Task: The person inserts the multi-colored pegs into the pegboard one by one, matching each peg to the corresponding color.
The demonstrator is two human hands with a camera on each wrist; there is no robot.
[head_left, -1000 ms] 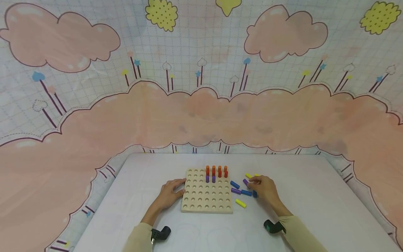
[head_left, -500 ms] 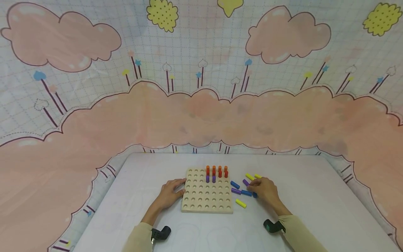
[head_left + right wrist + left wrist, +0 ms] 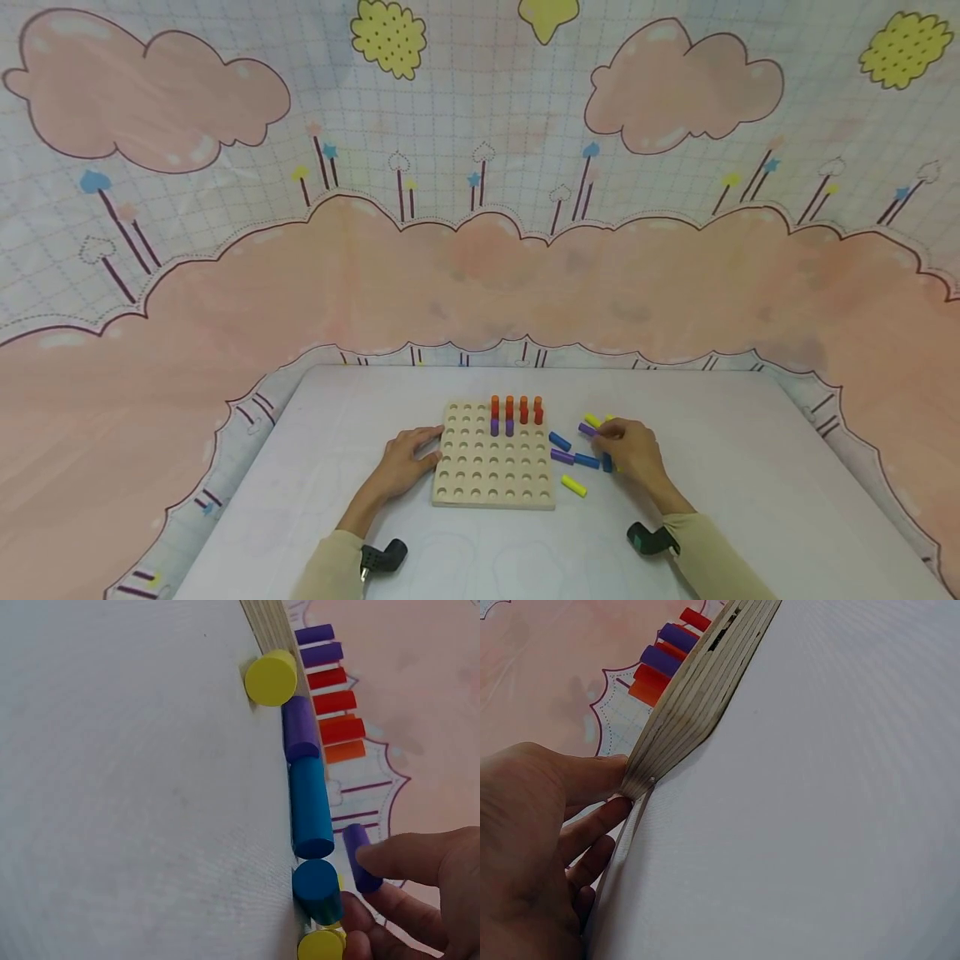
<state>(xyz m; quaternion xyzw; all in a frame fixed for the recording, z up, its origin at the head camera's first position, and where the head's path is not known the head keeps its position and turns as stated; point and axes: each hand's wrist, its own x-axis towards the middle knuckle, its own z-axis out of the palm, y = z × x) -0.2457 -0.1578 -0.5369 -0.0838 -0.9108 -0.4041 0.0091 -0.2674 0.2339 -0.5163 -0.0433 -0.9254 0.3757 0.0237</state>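
Head view: purple peg (image 3: 587, 430) pinched between thumb and fingers of right hand (image 3: 633, 450), right of pegboard (image 3: 484, 483); left hand (image 3: 405, 463), fingers loosely spread, touches pegboard's left edge. White worktop (image 3: 480, 550) beneath; cloud-patterned backdrop (image 3: 525, 283) in pink, yellow behind.

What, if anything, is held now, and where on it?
The right hand pinches a purple cylindrical peg near one end, its other end free. The left hand only touches the left edge of the square, pale wooden pegboard.
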